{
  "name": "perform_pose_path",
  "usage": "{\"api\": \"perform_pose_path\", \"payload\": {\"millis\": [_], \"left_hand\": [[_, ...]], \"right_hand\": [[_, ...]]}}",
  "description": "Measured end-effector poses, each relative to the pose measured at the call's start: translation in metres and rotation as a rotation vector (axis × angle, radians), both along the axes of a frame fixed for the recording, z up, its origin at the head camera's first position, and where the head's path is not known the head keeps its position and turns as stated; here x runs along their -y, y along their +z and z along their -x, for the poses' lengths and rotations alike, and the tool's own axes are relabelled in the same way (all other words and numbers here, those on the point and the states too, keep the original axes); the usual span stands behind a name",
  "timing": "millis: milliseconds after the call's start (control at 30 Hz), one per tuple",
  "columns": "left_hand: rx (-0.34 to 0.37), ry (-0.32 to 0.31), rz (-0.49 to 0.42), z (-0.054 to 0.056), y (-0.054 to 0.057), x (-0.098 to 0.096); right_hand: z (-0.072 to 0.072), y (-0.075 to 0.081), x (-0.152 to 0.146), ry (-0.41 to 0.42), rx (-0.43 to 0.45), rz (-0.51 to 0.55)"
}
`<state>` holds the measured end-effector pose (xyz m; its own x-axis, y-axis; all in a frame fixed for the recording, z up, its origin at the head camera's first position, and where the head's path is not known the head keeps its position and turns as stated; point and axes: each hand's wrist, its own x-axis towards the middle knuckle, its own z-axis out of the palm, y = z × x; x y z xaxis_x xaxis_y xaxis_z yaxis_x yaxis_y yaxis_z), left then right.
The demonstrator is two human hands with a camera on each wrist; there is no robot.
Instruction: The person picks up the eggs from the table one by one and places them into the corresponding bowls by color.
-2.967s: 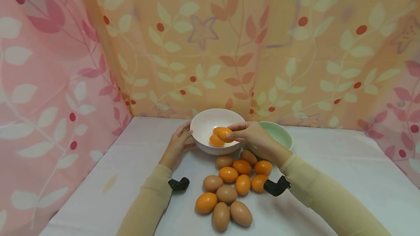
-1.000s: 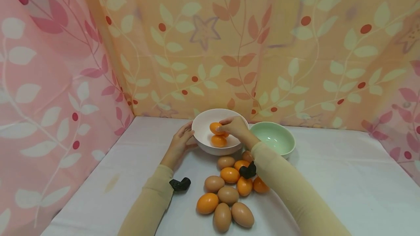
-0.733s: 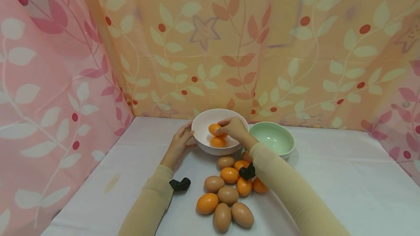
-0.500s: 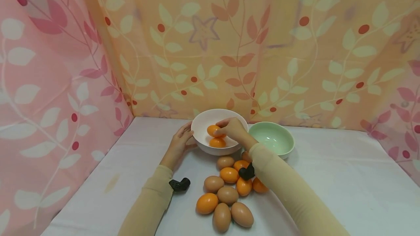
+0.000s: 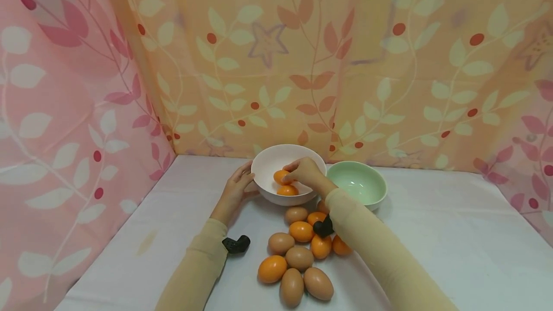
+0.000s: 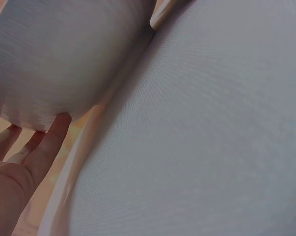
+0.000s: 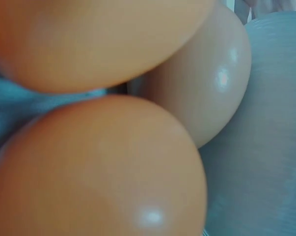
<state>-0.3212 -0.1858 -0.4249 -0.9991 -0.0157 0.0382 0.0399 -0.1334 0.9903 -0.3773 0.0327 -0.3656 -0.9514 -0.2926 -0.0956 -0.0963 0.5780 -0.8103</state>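
A white bowl (image 5: 282,200) stands near the back of the table. My right hand (image 5: 308,174) reaches inside it and pinches an orange egg (image 5: 281,177) between thumb and fingers. Just in front of that egg, another orange egg (image 5: 287,191) lies in the bowl. The left hand (image 5: 233,191) touches the bowl's left side with extended fingers, its thumb at the rim; the left wrist view shows the fingertips against the outer wall (image 6: 64,64). The right wrist view holds no hand, only close eggs such as an orange egg (image 7: 98,167) and a brown egg (image 7: 201,78).
A green bowl (image 5: 373,187) stands right of the white one. Several loose orange and brown eggs, among them a brown egg (image 5: 318,283) and an orange egg (image 5: 272,269), lie on the white cloth (image 5: 453,234) in front. The right sleeve (image 5: 376,244) hides part of the group.
Since the oldest frame, the right hand has moved from the bowl's front right rim to inside it. Over the last second the pinched orange egg has sunk slightly. The left hand stays put.
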Motion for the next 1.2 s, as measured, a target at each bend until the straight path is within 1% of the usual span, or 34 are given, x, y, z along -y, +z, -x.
{"api": "perform_pose_path", "payload": {"millis": [167, 333, 633, 867, 1000, 1133, 1200], "left_hand": [[-0.005, -0.003, -0.013, -0.0015, -0.0002, -0.0004], [0.012, 0.009, -0.022, -0.0017, 0.0002, -0.0008], [0.002, -0.004, -0.017, -0.0011, 0.0005, -0.0009], [-0.002, -0.012, 0.006, -0.0004, 0.0011, 0.0004], [-0.007, -0.002, -0.003, -0.0007, 0.0012, 0.0004], [-0.004, -0.005, -0.031, -0.0012, 0.0005, 0.0002], [0.002, -0.01, -0.039, -0.0019, 0.0007, 0.0]], "right_hand": [[-0.0002, 0.0001, -0.0002, 0.006, 0.015, -0.011], [0.0001, -0.0008, -0.0002, 0.016, 0.029, -0.022], [0.0022, -0.0013, -0.0001, 0.012, 0.057, -0.088], [0.0023, -0.0007, 0.001, 0.014, 0.067, -0.111], [0.0024, -0.0002, 0.0014, 0.021, 0.042, -0.112], [-0.0012, 0.003, -0.0013, 0.036, -0.025, -0.122], [-0.0036, 0.0057, -0.0034, 0.046, -0.049, -0.109]]}}
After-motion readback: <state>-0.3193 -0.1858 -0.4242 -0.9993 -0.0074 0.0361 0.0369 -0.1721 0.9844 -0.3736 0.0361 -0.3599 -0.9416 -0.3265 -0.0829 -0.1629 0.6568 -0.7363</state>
